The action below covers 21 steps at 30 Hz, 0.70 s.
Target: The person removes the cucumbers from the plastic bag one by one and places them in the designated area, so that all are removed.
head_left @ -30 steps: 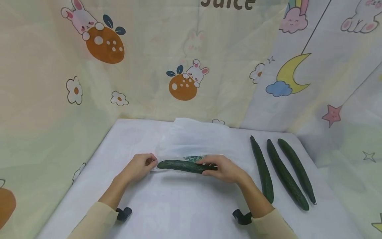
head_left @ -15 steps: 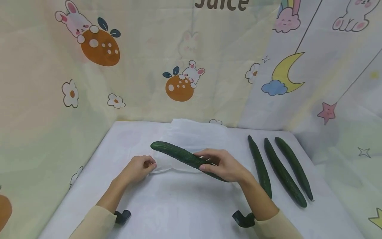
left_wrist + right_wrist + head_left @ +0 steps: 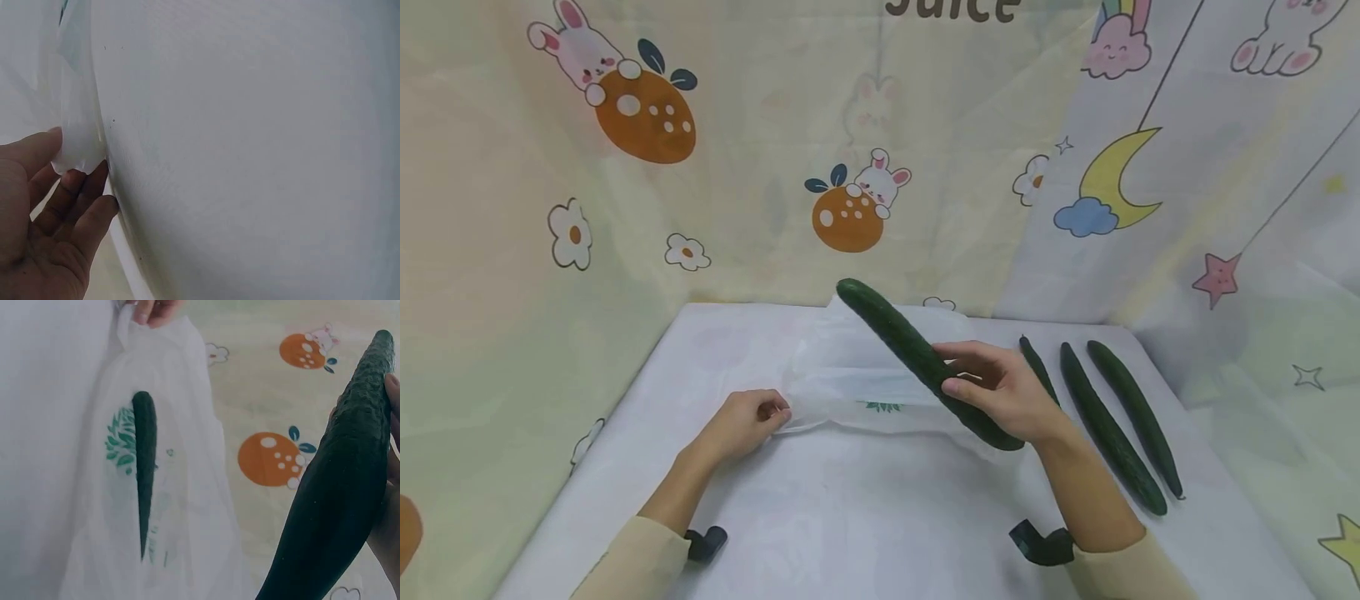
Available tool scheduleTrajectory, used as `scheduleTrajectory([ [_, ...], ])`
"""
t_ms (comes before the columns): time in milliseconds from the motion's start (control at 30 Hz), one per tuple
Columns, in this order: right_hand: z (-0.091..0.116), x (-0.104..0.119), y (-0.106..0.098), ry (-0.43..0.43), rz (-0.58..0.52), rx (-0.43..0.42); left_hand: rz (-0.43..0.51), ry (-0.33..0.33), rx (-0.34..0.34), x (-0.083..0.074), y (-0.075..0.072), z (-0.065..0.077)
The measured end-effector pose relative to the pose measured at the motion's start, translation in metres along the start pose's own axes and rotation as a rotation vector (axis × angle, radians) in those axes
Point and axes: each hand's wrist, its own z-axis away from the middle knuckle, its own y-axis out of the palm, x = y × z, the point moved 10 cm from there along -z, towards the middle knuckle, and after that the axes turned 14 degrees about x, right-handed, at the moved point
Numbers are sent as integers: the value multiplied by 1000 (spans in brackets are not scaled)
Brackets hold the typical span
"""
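My right hand (image 3: 1000, 387) grips a long dark green cucumber (image 3: 917, 350) near its lower part, tilted with one end up to the left. It hangs above a thin white plastic bag (image 3: 842, 350) spread on the table. The bag's near-left edge is pinched by my left hand (image 3: 748, 425); in the left wrist view the film (image 3: 81, 137) gathers between thumb and fingers. Green leaf print (image 3: 882, 407) shows on the bag. In the right wrist view a long dark green cucumber-like shape (image 3: 145, 462) shows within the bag's outline; the head view does not show it.
Several more cucumbers lie on the table at right: one (image 3: 1037, 367) partly behind my right hand, another (image 3: 1112, 433), and a curved one (image 3: 1138, 408) outermost. Patterned cloth (image 3: 760, 183) hangs behind and beside the white table (image 3: 880, 517). Dark wrist mounts (image 3: 1045, 543) sit under my forearms.
My right hand has lifted the cucumber from the bag's near edge, moved it right and tipped its far end upward. My left hand keeps its pinch on the bag, nearly still.
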Motion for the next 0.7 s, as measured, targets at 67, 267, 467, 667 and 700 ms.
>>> scheduleTrajectory([
  [67, 7, 3, -11, 3, 19, -38, 6, 1, 4, 0, 0, 0],
  [267, 29, 8, -46, -36, -98, -215, 21, -10, 16, 0, 0, 1],
  [467, 51, 6, -80, -36, -283, -481, 33, 2, 13, -2, -3, 2],
  [667, 79, -10, -103, 161, -203, -628, 35, -12, 16, 1, -2, 2],
  [700, 83, -14, -105, 198, -175, -636, 36, -16, 15, 1, -2, 3],
])
